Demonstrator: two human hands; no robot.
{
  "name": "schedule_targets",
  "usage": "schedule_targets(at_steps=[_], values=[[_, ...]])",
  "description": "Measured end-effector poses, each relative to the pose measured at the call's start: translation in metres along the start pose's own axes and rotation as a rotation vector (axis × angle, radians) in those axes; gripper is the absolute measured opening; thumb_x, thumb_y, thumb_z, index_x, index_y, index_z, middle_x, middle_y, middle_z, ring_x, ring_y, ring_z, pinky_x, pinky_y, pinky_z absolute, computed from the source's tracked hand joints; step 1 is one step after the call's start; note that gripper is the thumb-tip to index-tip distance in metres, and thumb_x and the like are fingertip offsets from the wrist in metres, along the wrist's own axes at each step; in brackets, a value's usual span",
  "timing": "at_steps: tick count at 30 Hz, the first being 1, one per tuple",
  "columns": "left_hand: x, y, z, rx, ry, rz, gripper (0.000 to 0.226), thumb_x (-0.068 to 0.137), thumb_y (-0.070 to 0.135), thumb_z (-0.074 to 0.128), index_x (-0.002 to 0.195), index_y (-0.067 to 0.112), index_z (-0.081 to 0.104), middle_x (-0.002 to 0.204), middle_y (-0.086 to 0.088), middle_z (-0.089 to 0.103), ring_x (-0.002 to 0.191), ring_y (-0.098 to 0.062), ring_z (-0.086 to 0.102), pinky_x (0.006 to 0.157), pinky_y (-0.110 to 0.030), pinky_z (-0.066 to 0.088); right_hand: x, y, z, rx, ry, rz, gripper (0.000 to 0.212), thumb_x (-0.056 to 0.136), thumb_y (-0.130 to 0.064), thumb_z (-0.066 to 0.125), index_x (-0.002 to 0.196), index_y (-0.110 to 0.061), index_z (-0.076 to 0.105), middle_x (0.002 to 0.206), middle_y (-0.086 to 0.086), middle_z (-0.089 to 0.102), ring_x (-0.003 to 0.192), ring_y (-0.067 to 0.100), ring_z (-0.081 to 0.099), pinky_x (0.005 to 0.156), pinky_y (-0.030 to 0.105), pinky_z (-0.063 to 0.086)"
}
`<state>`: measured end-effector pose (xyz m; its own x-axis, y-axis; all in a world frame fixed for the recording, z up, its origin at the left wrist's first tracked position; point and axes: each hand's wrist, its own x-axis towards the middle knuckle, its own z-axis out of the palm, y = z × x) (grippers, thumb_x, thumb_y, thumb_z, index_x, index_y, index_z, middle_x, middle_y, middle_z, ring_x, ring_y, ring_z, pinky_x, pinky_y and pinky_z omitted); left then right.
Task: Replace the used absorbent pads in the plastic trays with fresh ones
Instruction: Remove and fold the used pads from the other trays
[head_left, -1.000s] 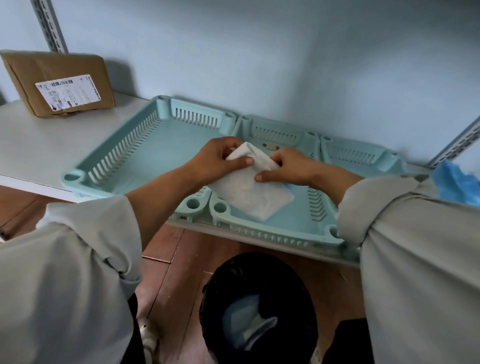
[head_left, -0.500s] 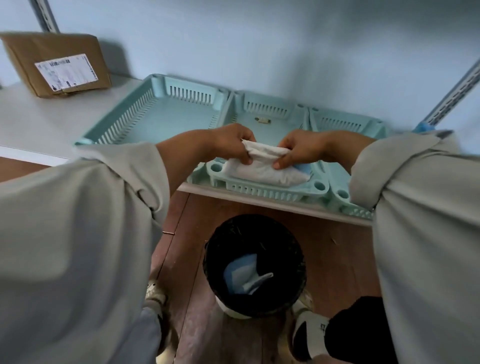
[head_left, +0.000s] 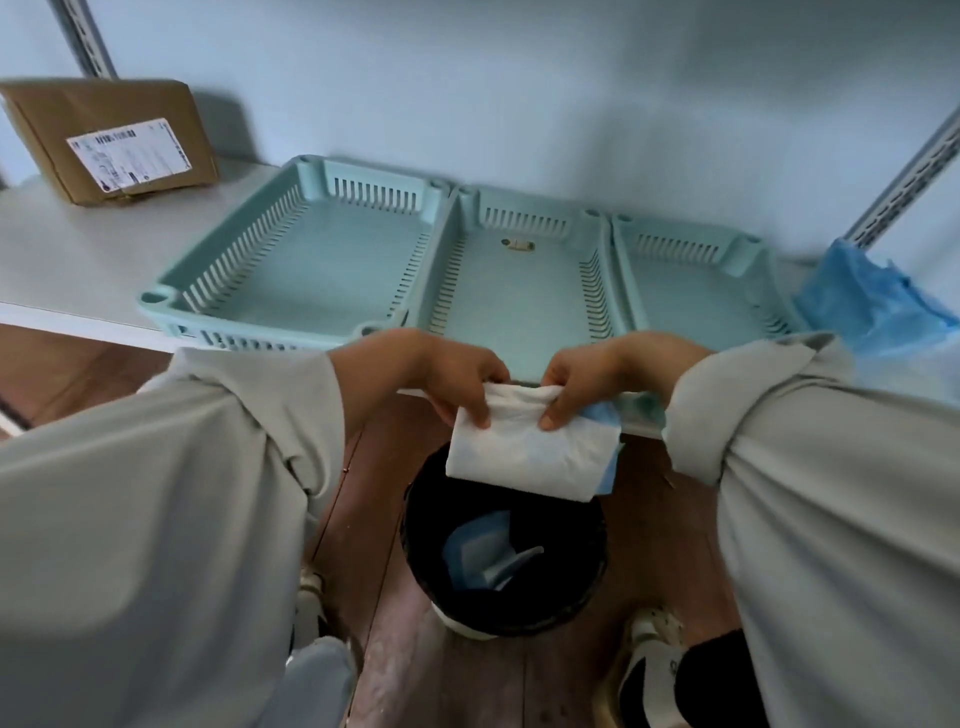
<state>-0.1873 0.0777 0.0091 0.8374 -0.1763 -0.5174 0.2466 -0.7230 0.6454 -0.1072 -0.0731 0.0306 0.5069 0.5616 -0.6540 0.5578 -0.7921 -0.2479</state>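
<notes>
Both the left hand and right hand pinch the folded used pad, now lifted clear of the middle tray and held above the bin, ready to drop.

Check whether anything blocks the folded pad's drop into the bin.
Nothing visible does. Both hands, left and right, hold the pad over the bin, whose mouth is open below; only discarded pads lie inside.

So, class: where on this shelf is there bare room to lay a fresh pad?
Bare floors: left pale green slotted plastic tray, middle tray, right tray. White shelf lies bare between the brown cardboard parcel and left tray. Crowded: the front edge, where both hands hold the folded white pad.
</notes>
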Motion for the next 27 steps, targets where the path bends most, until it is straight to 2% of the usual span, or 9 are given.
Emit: schedule_targets(at_steps=[2, 5, 7, 9, 13, 16, 21, 25, 27], values=[[0.021, -0.012, 0.017, 0.046, -0.066, -0.029, 0.037, 0.086, 0.000, 0.061, 0.118, 0.015, 0.050, 0.109, -0.009, 0.054, 0.097, -0.022, 0.058, 0.060, -0.020, 0.055, 0.015, 0.005, 0.017, -0.122, 0.020, 0.012, 0.023, 0.083, -0.021, 0.072, 0.103, -0.010, 0.067, 0.096, 0.002, 0.061, 0.089, 0.016, 0.055, 0.082, 0.032, 0.046], [0.044, -0.030, 0.040, 0.111, -0.103, -0.080, 0.046, 0.089, 0.003, 0.057, 0.133, 0.011, 0.047, 0.111, -0.007, 0.050, 0.097, -0.020, 0.055, 0.073, -0.027, 0.053, 0.029, 0.011, 0.046, -0.149, 0.035, -0.006, 0.028, 0.086, -0.020, 0.067, 0.111, -0.007, 0.066, 0.100, 0.004, 0.061, 0.090, 0.016, 0.054, 0.074, 0.025, 0.039], [0.058, -0.044, 0.052, 0.163, -0.119, -0.110, 0.047, 0.089, 0.007, 0.058, 0.134, 0.010, 0.046, 0.111, -0.006, 0.049, 0.097, -0.021, 0.053, 0.080, -0.029, 0.051, 0.040, 0.016, 0.064, -0.174, 0.050, -0.010, 0.025, 0.088, -0.021, 0.063, 0.111, -0.010, 0.065, 0.108, 0.005, 0.065, 0.095, 0.021, 0.059, 0.078, 0.029, 0.043], [0.068, -0.056, 0.062, 0.200, -0.168, -0.139, 0.053, 0.088, 0.012, 0.062, 0.137, 0.011, 0.042, 0.123, -0.009, 0.050, 0.108, -0.025, 0.054, 0.085, -0.030, 0.050, 0.050, 0.019, 0.079, -0.235, 0.060, -0.039, 0.020, 0.089, -0.020, 0.056, 0.107, -0.016, 0.065, 0.110, 0.006, 0.065, 0.096, 0.025, 0.060, 0.079, 0.033, 0.047], [0.082, -0.076, 0.070, 0.152, -0.307, -0.223, 0.068, 0.086, 0.021, 0.067, 0.144, 0.016, 0.033, 0.143, -0.006, 0.038, 0.124, -0.026, 0.047, 0.089, -0.028, 0.047, 0.072, 0.026, 0.099, -0.294, 0.004, -0.078, 0.026, 0.092, -0.017, 0.049, 0.113, -0.020, 0.064, 0.111, 0.008, 0.062, 0.095, 0.028, 0.060, 0.070, 0.031, 0.044], [0.092, -0.086, 0.072, 0.146, -0.358, -0.247, 0.062, 0.088, 0.020, 0.065, 0.143, 0.020, 0.036, 0.145, -0.004, 0.036, 0.127, -0.024, 0.045, 0.092, -0.028, 0.047, 0.084, 0.029, 0.112, -0.341, -0.013, -0.100, 0.023, 0.091, -0.013, 0.049, 0.108, -0.018, 0.063, 0.109, 0.010, 0.062, 0.094, 0.029, 0.060, 0.066, 0.031, 0.040], [0.113, -0.092, 0.078, 0.183, -0.312, -0.212, 0.048, 0.094, 0.011, 0.052, 0.140, 0.019, 0.042, 0.142, -0.006, 0.042, 0.125, -0.024, 0.047, 0.102, -0.031, 0.045, 0.099, 0.031, 0.126, -0.408, -0.021, -0.109, 0.024, 0.092, -0.010, 0.048, 0.110, -0.014, 0.062, 0.112, 0.012, 0.061, 0.101, 0.030, 0.059, 0.069, 0.030, 0.035], [0.118, -0.093, 0.086, 0.208, -0.312, -0.210, 0.046, 0.096, 0.009, 0.046, 0.141, 0.019, 0.041, 0.140, -0.007, 0.043, 0.125, -0.026, 0.047, 0.103, -0.036, 0.045, 0.114, 0.032, 0.139, -0.452, -0.066, -0.111, 0.023, 0.094, -0.012, 0.048, 0.114, -0.011, 0.060, 0.115, 0.012, 0.061, 0.103, 0.029, 0.060, 0.071, 0.032, 0.043], [0.120, -0.096, 0.091, 0.214, -0.322, -0.200, 0.047, 0.095, 0.006, 0.044, 0.140, 0.019, 0.043, 0.141, -0.007, 0.044, 0.124, -0.026, 0.048, 0.103, -0.038, 0.045, 0.119, 0.036, 0.148, -0.449, -0.103, -0.090, 0.029, 0.095, -0.013, 0.046, 0.122, -0.011, 0.056, 0.120, 0.013, 0.059, 0.108, 0.030, 0.058, 0.081, 0.035, 0.049]])
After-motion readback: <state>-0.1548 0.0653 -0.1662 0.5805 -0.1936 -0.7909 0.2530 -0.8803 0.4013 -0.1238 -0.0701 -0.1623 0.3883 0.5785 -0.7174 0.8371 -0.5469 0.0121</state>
